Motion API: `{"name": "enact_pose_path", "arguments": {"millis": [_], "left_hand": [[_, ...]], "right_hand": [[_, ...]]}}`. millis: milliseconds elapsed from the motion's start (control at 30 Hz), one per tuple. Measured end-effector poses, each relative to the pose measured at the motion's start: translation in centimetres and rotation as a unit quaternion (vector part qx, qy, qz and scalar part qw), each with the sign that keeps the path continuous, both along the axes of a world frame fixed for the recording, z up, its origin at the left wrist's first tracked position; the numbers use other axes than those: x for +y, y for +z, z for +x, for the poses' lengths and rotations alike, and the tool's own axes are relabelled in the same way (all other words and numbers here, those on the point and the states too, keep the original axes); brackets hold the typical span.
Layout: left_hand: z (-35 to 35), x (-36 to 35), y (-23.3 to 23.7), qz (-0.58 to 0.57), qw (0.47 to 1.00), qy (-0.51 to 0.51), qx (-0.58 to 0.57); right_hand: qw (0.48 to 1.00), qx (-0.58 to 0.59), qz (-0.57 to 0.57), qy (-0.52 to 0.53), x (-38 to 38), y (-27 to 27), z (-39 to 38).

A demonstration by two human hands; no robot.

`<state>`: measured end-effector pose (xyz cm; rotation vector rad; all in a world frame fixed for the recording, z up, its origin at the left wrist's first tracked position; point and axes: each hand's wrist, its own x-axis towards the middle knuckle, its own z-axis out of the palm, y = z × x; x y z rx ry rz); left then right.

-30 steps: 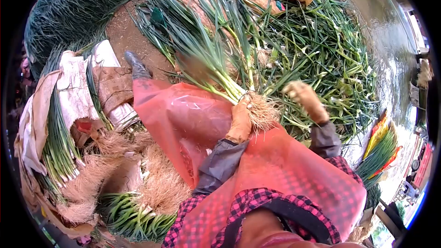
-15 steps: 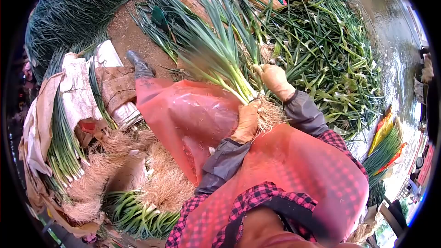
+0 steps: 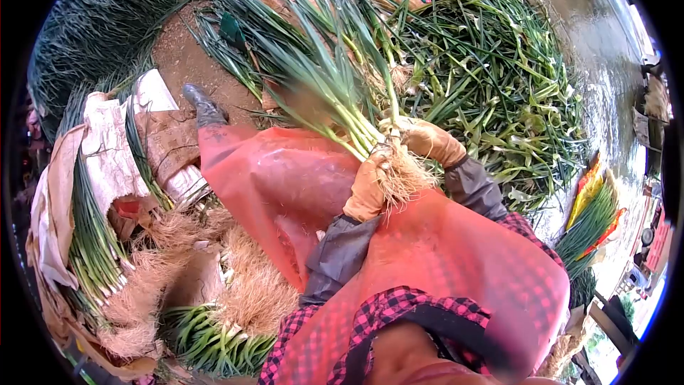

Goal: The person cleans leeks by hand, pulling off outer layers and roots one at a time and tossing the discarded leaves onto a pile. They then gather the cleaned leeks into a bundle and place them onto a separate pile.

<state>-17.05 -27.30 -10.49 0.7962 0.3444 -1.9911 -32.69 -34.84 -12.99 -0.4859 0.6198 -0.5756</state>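
My left hand (image 3: 366, 187), in a tan-orange glove, is closed around the white lower ends of a bunch of green onions (image 3: 349, 115) above my lap. Their pale stringy roots (image 3: 405, 177) hang out past that hand, and the leaves point up and away. Close beside it my right hand (image 3: 432, 141), gloved alike, has its fingers closed at the base of a separate green onion stalk (image 3: 392, 96); its fingertips are partly hidden. A red translucent apron (image 3: 285, 171) covers my legs beneath the bunch.
Loose green leaves (image 3: 491, 93) lie heaped to the right. On the left are wrapped green onions (image 3: 92, 232) and rooted bundles (image 3: 256, 278). A big dark-green stack (image 3: 92, 36) stands at the back left. My boot (image 3: 204, 105) rests on bare soil. Wet pavement (image 3: 605, 64) runs along the right.
My right hand has come down to the bunch's base, bringing a stalk beside the others. My left hand and the bunch have shifted slightly left in view.
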Motion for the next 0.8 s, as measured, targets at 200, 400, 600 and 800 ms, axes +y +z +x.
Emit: {"name": "enact_pose_path", "arguments": {"millis": [200,400,600,800], "left_hand": [[1.5,-0.8,0.3,-0.064,0.990,0.101,0.080],[-0.1,-0.5,0.4,-0.081,0.994,0.036,0.065],[0.8,-1.1,-1.6,-0.050,0.983,0.033,0.174],[0.9,-1.4,0.1,-0.061,0.992,0.106,0.022]], "right_hand": [[0.970,0.203,-0.131,-0.025,-1.2,2.8,-2.8],[0.898,0.390,-0.202,-0.013,-1.1,4.7,0.6],[0.873,0.392,-0.289,-0.001,1.2,5.0,2.8],[0.478,0.692,-0.529,-0.109,-0.7,4.1,-4.5]]}}
